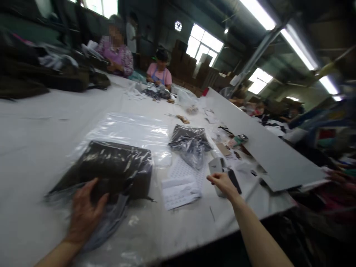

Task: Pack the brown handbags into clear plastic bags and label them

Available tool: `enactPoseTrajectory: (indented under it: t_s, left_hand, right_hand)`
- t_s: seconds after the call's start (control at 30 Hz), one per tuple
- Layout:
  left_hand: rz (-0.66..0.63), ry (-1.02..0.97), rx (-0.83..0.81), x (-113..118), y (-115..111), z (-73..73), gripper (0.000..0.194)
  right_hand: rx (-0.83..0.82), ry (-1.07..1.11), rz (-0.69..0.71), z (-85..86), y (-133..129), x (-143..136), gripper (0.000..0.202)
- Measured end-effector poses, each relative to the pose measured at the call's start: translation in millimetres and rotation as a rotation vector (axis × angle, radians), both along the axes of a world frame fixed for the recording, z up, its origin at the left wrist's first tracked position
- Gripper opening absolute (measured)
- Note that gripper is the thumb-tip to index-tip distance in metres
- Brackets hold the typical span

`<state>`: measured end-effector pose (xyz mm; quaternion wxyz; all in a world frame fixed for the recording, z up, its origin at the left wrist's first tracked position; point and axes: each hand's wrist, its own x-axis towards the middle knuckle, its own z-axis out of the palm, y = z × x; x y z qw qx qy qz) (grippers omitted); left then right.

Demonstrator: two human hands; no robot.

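Note:
A folded dark garment (111, 168) in a clear plastic bag (133, 126) lies on the white table at centre left. My left hand (87, 211) rests on its near edge with the fingers spread, holding nothing. Grey cloth (111, 222) shows under the plastic beside that hand. On the right, my right hand (222, 182) is closed in a pinch over a grey-and-white dispenser-like object (216, 165); whatever is between the fingertips is too small to tell. Printed papers (180, 191) lie between my hands.
A smaller bagged dark garment (190, 139) lies beyond the papers. Small items and a green can-like object (237, 140) line a long grey panel (250, 137) at right. Dark garments (55, 70) are heaped at far left. Two people (115, 55) work across the table (33, 148).

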<state>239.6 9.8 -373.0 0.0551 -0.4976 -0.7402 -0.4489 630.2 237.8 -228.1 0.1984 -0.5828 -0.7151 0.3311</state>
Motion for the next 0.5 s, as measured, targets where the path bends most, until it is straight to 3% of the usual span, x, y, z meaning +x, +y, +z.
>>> enactPoseTrajectory:
  t_s: [0.07, 0.17, 0.27, 0.37, 0.43, 0.5]
  left_hand:
    - [0.074, 0.032, 0.006, -8.4, -15.0, -4.7, 0.063]
    - [0.085, 0.052, 0.025, -8.8, -17.2, -11.9, 0.063]
    - [0.087, 0.030, 0.068, -7.2, -14.6, -15.0, 0.063]
    - [0.109, -0.038, 0.108, -8.6, -17.2, -15.2, 0.069]
    - [0.096, -0.063, 0.087, -10.2, -19.7, -15.2, 0.071]
    - [0.063, -0.014, 0.042, -11.5, -21.0, -16.3, 0.064]
  right_hand:
    - [-0.056, 0.080, 0.259, 12.4, -8.3, -90.5, 0.022]
    - [-0.189, 0.116, 0.812, 21.4, -43.2, -222.6, 0.024]
    - [-0.050, -0.142, 1.155, 10.6, -82.7, -320.7, 0.022]
    - [0.281, -0.533, 1.261, -7.9, -105.3, -376.8, 0.022]
    - [0.415, -0.669, 1.203, -12.8, -105.9, -394.2, 0.030]
    - [0.456, -0.700, 1.117, -7.1, -94.6, -396.3, 0.039]
